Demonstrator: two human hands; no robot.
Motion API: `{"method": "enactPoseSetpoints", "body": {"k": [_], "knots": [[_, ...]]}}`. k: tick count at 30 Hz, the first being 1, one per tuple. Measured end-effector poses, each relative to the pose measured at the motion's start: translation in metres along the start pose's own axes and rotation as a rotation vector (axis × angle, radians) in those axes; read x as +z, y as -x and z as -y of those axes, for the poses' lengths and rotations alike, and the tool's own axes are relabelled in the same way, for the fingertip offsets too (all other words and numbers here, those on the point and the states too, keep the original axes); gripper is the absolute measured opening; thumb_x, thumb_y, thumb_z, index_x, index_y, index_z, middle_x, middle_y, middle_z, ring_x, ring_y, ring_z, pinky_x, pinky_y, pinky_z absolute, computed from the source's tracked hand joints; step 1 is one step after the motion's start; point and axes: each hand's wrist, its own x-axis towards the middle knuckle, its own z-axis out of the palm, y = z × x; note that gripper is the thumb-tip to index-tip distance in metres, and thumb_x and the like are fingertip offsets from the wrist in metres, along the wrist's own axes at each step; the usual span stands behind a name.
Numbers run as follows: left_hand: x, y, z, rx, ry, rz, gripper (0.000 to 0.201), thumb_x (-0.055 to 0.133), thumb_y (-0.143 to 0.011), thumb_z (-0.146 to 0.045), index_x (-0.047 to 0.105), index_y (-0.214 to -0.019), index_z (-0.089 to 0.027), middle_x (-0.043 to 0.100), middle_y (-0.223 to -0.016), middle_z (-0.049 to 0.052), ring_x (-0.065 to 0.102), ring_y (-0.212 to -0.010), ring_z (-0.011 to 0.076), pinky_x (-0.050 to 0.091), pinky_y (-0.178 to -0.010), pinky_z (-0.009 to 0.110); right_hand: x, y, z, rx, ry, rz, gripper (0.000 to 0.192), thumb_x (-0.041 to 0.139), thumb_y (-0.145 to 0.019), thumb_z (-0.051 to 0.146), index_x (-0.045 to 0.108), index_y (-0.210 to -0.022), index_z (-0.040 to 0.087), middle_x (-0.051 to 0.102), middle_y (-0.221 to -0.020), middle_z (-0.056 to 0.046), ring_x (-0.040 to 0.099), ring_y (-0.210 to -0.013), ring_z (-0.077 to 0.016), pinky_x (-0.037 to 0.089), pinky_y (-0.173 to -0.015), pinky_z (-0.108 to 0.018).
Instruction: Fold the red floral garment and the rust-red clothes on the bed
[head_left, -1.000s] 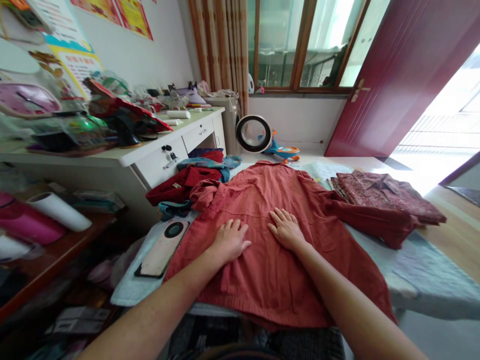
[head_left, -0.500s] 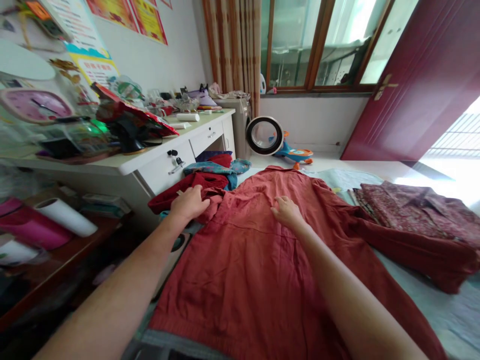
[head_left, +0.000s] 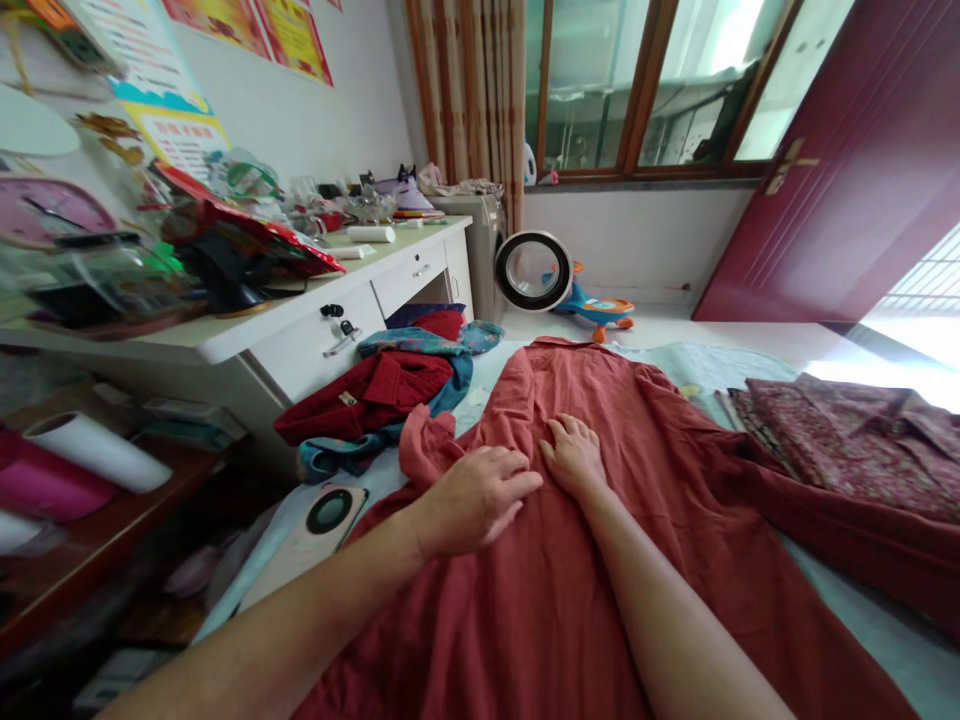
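Observation:
A rust-red long-sleeved shirt [head_left: 637,520] lies spread out with its collar pointing away from me. My left hand [head_left: 480,497] is over the shirt's left half, its fingers loosely bent and a little apart, with no cloth visibly pinched in them. Behind that hand, a folded-over part of the left sleeve [head_left: 425,440] sticks up. My right hand [head_left: 576,457] rests on the upper middle of the shirt, fingers spread. The right sleeve [head_left: 840,510] stretches out to the right.
Folded patterned clothes [head_left: 847,440] lie at the right on the pale bedding [head_left: 705,365]. A dark red garment [head_left: 375,390] and blue patterned cloth lie at the left, by the white desk [head_left: 292,345]. A whitish object with a round black ring [head_left: 328,510] is near my left forearm.
My left hand has moved right from the shirt's left edge to over its middle, and the left sleeve is now folded inward. My right hand has stayed nearly in place on the shirt.

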Motion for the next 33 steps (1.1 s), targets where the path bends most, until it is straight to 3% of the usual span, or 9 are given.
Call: {"method": "enactPoseSetpoints", "body": {"k": [4,7,10,13,19,23,28,30,33], "knots": [[0.002,0.001,0.026,-0.313,-0.095,-0.109,0.043,0.062,-0.084,-0.039,0.057,-0.124,-0.024,0.049,-0.14,0.01,0.044,-0.13,0.0294,0.033,-0.11,0.044,0.0,0.0,-0.001,0.0,-0.016,0.0,0.045,0.044,-0.094,0.042,0.057,-0.131,0.021,0.05,-0.141,-0.009,0.041,-0.129,-0.0266,0.029,-0.106,-0.041],[0.006,0.007,0.06,-0.561,-0.118,0.111,0.074,0.068,-0.069,-0.062,0.054,-0.129,-0.021,0.053,-0.135,0.015,0.052,-0.12,0.0357,0.038,-0.103,0.049,-0.002,0.001,0.0,0.011,-0.025,0.005,0.044,0.046,-0.093,0.041,0.057,-0.131,0.021,0.051,-0.141,-0.009,0.041,-0.129,-0.0265,0.029,-0.107,-0.041],[0.012,0.011,0.081,-0.577,0.002,0.324,0.072,0.071,-0.065,-0.056,0.055,-0.126,-0.022,0.065,-0.116,0.01,0.061,-0.105,0.0298,0.044,-0.095,0.04,-0.003,0.0,0.001,0.026,-0.028,0.011,0.044,0.048,-0.091,0.04,0.058,-0.13,0.021,0.05,-0.141,-0.009,0.041,-0.129,-0.027,0.028,-0.107,-0.041],[0.012,0.009,0.093,-0.499,0.135,0.371,0.05,0.064,-0.069,-0.03,0.059,-0.119,-0.026,0.07,-0.1,0.003,0.065,-0.092,0.0224,0.047,-0.079,0.029,-0.003,0.0,0.001,0.027,-0.032,0.007,0.045,0.049,-0.091,0.04,0.058,-0.13,0.021,0.05,-0.142,-0.008,0.041,-0.129,-0.0276,0.028,-0.107,-0.042],[-0.012,-0.011,0.134,-0.667,0.452,0.295,0.03,0.049,-0.067,-0.012,0.068,-0.089,-0.02,0.07,-0.077,0.001,0.065,-0.068,0.018,0.046,-0.06,0.025,-0.003,0.0,0.001,0.029,-0.036,0.008,0.046,0.05,-0.09,0.04,0.057,-0.131,0.021,0.049,-0.142,-0.009,0.04,-0.129,-0.0275,0.027,-0.108,-0.042],[-0.04,-0.02,0.164,-0.816,0.325,-0.093,0.02,0.053,-0.071,-0.015,0.067,-0.084,-0.019,0.07,-0.087,0.006,0.065,-0.084,0.0233,0.049,-0.077,0.032,-0.003,0.0,0.002,0.032,-0.037,0.007,0.046,0.049,-0.09,0.041,0.058,-0.13,0.021,0.05,-0.141,-0.009,0.041,-0.128,-0.0272,0.027,-0.107,-0.041],[-0.073,-0.019,0.176,-0.777,-0.265,-0.568,0.032,0.045,-0.085,-0.02,0.064,-0.109,-0.019,0.053,-0.125,0.012,0.05,-0.121,0.0277,0.036,-0.108,0.039,-0.005,0.001,0.003,0.03,-0.041,0.006,0.046,0.048,-0.091,0.042,0.058,-0.13,0.021,0.05,-0.141,-0.009,0.041,-0.128,-0.0273,0.028,-0.107,-0.041],[-0.074,-0.014,0.178,-0.771,-0.466,-0.559,0.035,0.041,-0.088,-0.02,0.063,-0.116,-0.016,0.044,-0.137,0.013,0.04,-0.132,0.0305,0.027,-0.115,0.044,-0.006,0.001,0.003,0.03,-0.038,0.012,0.046,0.048,-0.091,0.041,0.057,-0.131,0.02,0.05,-0.141,-0.009,0.041,-0.128,-0.0273,0.028,-0.107,-0.041],[-0.063,-0.006,0.184,-0.872,-0.544,-0.232,0.033,0.046,-0.088,-0.022,0.064,-0.115,-0.012,0.044,-0.141,0.017,0.038,-0.132,0.0399,0.026,-0.111,0.056,-0.007,0.001,0.004,0.033,-0.033,0.019,0.046,0.048,-0.091,0.041,0.057,-0.131,0.02,0.049,-0.142,-0.009,0.04,-0.129,-0.0273,0.027,-0.107,-0.042]]}}
